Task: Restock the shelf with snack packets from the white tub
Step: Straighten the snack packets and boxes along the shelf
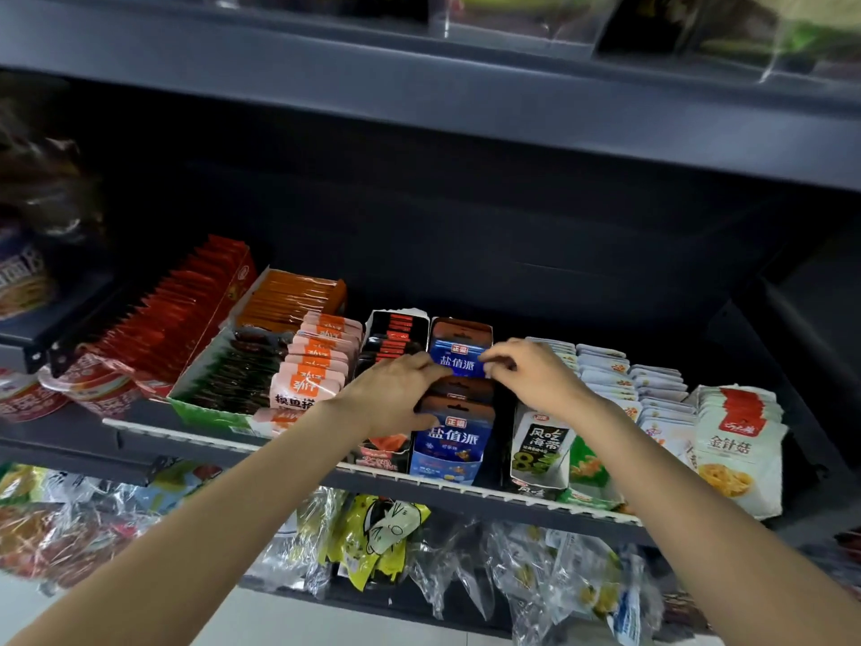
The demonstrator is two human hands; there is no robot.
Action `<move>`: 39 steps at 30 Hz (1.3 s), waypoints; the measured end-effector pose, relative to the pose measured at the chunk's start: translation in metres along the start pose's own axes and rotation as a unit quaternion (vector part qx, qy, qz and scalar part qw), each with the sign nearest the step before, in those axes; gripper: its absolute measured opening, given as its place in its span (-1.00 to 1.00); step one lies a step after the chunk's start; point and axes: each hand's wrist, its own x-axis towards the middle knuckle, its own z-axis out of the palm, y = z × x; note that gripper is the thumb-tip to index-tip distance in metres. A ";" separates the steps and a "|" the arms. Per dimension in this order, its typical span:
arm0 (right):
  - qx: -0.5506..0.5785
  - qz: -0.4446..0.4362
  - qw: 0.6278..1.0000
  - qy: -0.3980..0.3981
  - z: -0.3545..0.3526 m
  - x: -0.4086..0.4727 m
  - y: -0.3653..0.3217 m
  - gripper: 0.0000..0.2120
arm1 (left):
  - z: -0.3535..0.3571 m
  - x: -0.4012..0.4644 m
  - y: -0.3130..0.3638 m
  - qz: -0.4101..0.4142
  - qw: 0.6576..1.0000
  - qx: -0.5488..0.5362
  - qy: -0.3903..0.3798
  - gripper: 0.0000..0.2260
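A row of blue snack packets (459, 361) with dark brown hanging tabs stands in a blue display box (447, 463) at the middle of the dark shelf (466, 494). My left hand (396, 394) grips the left side of the packets near the front of the row, fingers curled over their tabs. My right hand (531, 370) pinches the top right edge of the blue packet further back. The white tub is out of view.
Left of the blue row stand black-and-red packets (393, 338), pink packets (317, 366), a green box of dark packets (228, 380) and red packets (177, 310). To the right are a seaweed box (540, 449) and white pouches (741, 440). Clear bagged snacks (372, 538) hang below.
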 end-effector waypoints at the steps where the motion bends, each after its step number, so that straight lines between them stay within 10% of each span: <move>1: -0.006 0.003 1.000 0.016 0.000 0.005 0.000 -0.74 | -0.001 -0.001 -0.001 0.004 1.000 -0.010 -0.004 -0.40; 9: -0.081 0.039 0.996 0.003 0.017 0.044 0.001 -0.51 | -0.004 0.000 -0.004 0.010 0.999 -0.037 -0.001 -0.43; 26: -0.197 0.018 0.980 0.010 0.027 0.054 -0.008 -0.66 | -0.002 0.003 -0.007 0.005 1.000 -0.016 -0.005 -0.38; 31: -0.223 -0.027 0.965 0.135 0.010 0.055 -0.010 -0.73 | -0.003 0.002 -0.006 0.007 1.000 -0.020 -0.009 -0.40; 39: -0.122 0.026 0.992 0.022 0.023 0.054 0.000 -0.65 | -0.001 0.002 -0.006 -0.003 1.000 -0.024 -0.006 -0.33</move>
